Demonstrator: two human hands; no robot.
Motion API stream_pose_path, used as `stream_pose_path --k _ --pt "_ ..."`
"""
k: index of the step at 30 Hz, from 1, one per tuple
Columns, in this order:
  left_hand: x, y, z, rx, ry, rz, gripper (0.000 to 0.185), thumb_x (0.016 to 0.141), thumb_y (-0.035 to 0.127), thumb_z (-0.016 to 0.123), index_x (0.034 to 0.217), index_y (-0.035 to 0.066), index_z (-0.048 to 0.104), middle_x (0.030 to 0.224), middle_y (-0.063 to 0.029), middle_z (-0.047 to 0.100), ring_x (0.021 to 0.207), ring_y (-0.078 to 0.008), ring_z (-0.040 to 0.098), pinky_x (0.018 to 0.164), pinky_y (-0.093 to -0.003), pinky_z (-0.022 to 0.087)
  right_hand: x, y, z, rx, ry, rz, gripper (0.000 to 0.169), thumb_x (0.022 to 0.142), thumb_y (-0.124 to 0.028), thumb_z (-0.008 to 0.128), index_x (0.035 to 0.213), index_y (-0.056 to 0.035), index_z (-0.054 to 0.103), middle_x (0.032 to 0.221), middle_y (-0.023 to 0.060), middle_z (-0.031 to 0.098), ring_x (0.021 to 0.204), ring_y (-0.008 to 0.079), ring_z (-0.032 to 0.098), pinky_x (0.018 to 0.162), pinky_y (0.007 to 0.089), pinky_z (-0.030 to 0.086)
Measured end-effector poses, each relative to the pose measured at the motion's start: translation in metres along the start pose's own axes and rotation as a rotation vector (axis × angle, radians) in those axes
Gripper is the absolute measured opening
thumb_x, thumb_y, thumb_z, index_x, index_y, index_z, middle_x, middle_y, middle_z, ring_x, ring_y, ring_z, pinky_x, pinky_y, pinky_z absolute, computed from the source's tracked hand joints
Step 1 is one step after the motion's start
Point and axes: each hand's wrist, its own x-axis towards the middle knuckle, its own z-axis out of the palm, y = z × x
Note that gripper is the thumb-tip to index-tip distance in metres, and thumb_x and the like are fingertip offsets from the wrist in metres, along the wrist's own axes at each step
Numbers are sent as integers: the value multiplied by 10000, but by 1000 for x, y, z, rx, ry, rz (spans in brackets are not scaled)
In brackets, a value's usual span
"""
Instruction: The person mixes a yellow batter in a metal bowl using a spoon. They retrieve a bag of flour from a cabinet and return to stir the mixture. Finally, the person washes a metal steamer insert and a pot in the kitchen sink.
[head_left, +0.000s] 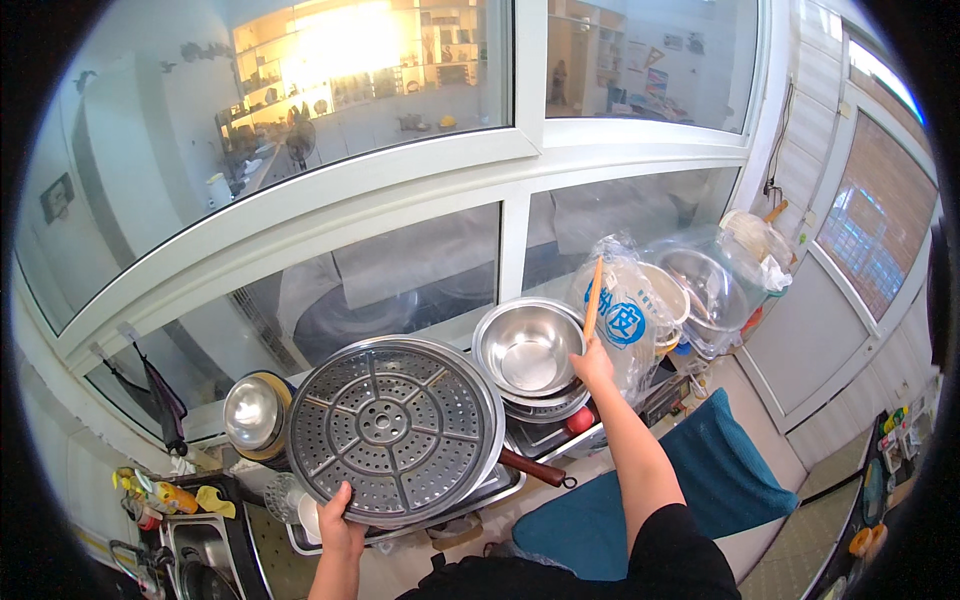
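Observation:
My left hand (342, 526) grips the near rim of a large round perforated metal steamer tray (386, 431), with the thumb on top. Beneath the tray sits a wide pan or lid, and a dark wooden handle (534, 468) with a ring sticks out at the right. My right hand (593, 365) is closed around a long light-brown wooden stick or utensil (595, 296), which points up and away. Beside that hand stands a stack of stainless steel bowls (528, 348) on another perforated tray. A red round object (580, 421) lies just below the stack.
Plastic-wrapped pots (664, 300) and a bagged metal basin (705, 289) stand at the right under the window. At the left are an upturned metal bowl (253, 411) and a sink (202, 555). A chair with a teal cover (675, 480) stands close on my right.

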Motion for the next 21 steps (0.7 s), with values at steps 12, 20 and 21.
stream_pose_path --k 12,20,21 --pt "-4 -8 3 -4 35 22 457 778 57 555 1205 -13 407 1115 -133 537 1006 -246 533 904 -374 409 50 2 47 -432 -46 1 423 769 -245 552 1063 28 418 919 132 639 819 244 648 679 375 512" --pt "-2 -14 -5 15 46 2 492 762 70 594 1210 -2 404 1118 -122 534 1012 -234 529 901 -366 406 43 -15 31 -448 -95 12 402 790 -229 524 1095 14 428 931 132 640 852 249 641 704 362 506" --pt "-1 -14 -5 13 39 -4 496 762 70 595 1213 -1 400 1123 -122 531 1016 -235 526 904 -366 404 44 -12 31 -447 -82 -4 390 791 -229 522 1089 9 444 935 128 641 852 249 641 705 364 507"
